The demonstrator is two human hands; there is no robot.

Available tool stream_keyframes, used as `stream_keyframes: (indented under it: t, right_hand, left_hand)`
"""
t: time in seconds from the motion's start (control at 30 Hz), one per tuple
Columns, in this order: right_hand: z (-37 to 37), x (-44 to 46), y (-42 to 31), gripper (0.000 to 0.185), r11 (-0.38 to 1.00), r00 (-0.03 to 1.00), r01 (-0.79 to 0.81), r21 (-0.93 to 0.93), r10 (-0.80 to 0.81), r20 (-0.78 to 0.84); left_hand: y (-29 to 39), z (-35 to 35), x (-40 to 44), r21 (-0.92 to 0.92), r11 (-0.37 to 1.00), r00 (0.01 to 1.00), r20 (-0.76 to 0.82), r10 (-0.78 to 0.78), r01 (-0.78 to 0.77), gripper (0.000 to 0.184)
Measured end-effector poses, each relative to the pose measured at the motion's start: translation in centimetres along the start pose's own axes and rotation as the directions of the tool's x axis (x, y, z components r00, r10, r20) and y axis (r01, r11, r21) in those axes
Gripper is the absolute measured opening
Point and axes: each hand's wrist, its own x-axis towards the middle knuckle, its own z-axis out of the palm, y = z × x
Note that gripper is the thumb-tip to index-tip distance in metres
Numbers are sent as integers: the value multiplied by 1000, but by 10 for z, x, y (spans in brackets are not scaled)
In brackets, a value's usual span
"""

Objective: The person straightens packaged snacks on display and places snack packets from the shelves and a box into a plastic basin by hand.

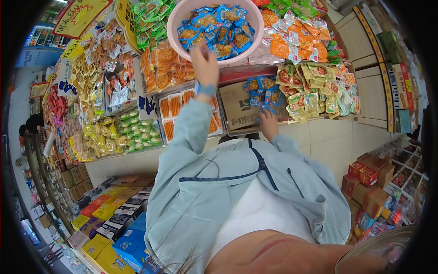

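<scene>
A pink basin (pixel 259 28) full of blue snack packets (pixel 230 34) stands at the top centre. My left hand (pixel 204 64) reaches over its near rim, fingertips at the packets; whether it grips one is hidden. Below the basin is a brown cardboard sheet (pixel 238 108) in a display compartment, with several blue packets (pixel 265 86) on its right part. My right hand (pixel 268 124) is at the near edge of that group, its fingers on or beside the nearest packet; its grip cannot be made out.
Orange stick packs (pixel 175 106) lie left of the cardboard, yellow packets (pixel 303 86) to its right. Green-and-white packets (pixel 137 130) fill a compartment at the left. Coloured boxes (pixel 130 242) stand at the lower left, red cartons (pixel 363 174) at the lower right.
</scene>
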Motion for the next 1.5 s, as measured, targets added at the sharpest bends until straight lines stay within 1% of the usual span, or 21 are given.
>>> stream_keyframes:
  t: [0.1,0.13,0.2,0.27,0.3,0.4,0.43,0.53,0.57,0.67,0.7,0.77,0.83,0.87,0.97,1.07,1.1,1.17,1.27,1.37,1.5]
  right_hand:
    - [-4,0,8,29,998,999,47,52,-47,-4]
    - [-6,1,10,29,985,1000,4,171,-9,28]
    - [-17,6,10,29,915,993,-91,393,53,106]
    - [-40,13,-7,30,799,978,-203,567,138,156]
    - [-46,15,-16,31,723,967,-255,643,175,186]
    - [-25,16,-28,32,364,963,-265,893,145,227]
    - [-27,22,-25,33,367,928,-370,853,102,359]
    - [-72,28,-43,36,-12,790,-614,790,-3,614]
    - [-71,27,-42,32,-68,802,-597,799,-30,596]
    - [-44,27,-19,44,-61,875,-483,874,-3,484]
    - [-39,28,-10,47,261,943,-332,907,126,309]
    - [-33,30,3,55,813,976,-67,578,174,-131]
    - [-57,32,5,64,960,976,-148,240,180,-120]
    - [-67,33,6,70,982,976,-180,54,185,-114]
    - [-48,31,21,75,986,993,-113,-119,117,29]
    - [-30,25,23,78,992,996,-95,-85,94,-12]
    - [-29,24,23,73,991,992,-127,-36,127,10]
    - [-24,16,20,64,978,978,-200,64,195,68]
    - [-16,2,22,49,985,986,-165,-58,167,27]
    - [-36,3,19,40,996,995,-33,-80,25,-101]
    - [-32,17,31,40,988,994,99,-117,-104,-37]
  left_hand:
    - [4,-2,-103,-68,997,921,385,61,-37,25]
    - [-4,-1,-140,12,964,762,610,-217,265,29]
    - [-58,12,-217,27,873,571,747,-341,486,42]
    - [-66,13,-251,111,830,501,752,-429,546,47]
    - [-73,13,-263,27,862,521,787,-331,507,52]
    - [-56,13,-254,59,991,612,782,-119,117,60]
    - [-49,10,-241,81,985,576,803,-154,150,62]
    - [-20,-3,-203,317,923,402,832,-382,220,55]
    - [-19,-6,-202,280,940,484,806,-342,198,51]
    - [-20,-11,-186,248,943,615,714,-333,223,53]
    - [3,-16,-162,263,922,648,657,-386,283,55]
    - [24,-22,-121,136,941,783,525,-335,311,53]
    - [30,-21,-75,67,997,940,342,8,-33,55]
    - [22,-16,-52,119,983,952,291,99,-138,58]
    - [6,12,11,200,917,929,215,301,-344,61]
    - [-8,35,38,552,686,863,448,234,-473,57]
    - [-16,40,38,573,660,829,541,141,-486,60]
    - [-26,44,30,557,686,829,545,124,-469,65]
    - [-22,38,16,564,676,824,555,114,-474,73]
    - [-11,34,4,520,704,845,486,222,-484,72]
    - [8,21,-65,294,815,828,438,350,-499,69]
